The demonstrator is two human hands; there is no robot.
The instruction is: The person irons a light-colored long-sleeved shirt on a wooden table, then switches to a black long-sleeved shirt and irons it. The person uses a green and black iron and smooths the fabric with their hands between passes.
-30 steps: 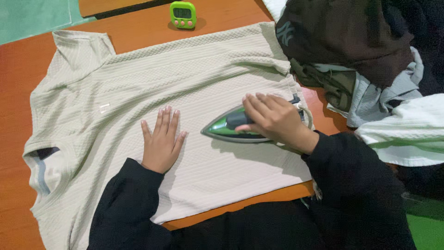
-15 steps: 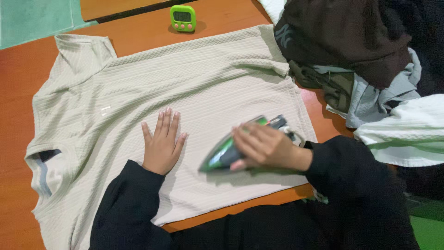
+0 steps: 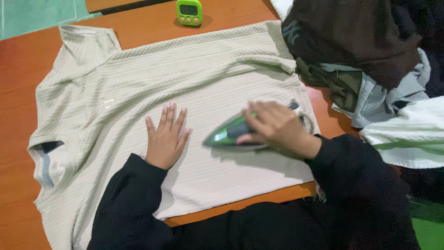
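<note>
Sweater [image 3: 194, 78], cream and ribbed, lies spread flat on the orange table [image 3: 18, 74] under both my hands.
Beside it at right is a pile of clothes [image 3: 370, 60]; my right hand [image 3: 273, 127] grips the green iron [image 3: 226, 133] on the cloth, my left hand [image 3: 165, 139] presses flat with fingers spread, and a small green timer [image 3: 189, 11] stands beyond.

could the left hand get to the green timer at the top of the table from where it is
Probably yes. The left hand lies flat on the cream sweater, and only flat sweater and bare table lie between it and the green timer. It would need a long forward stretch.
</note>
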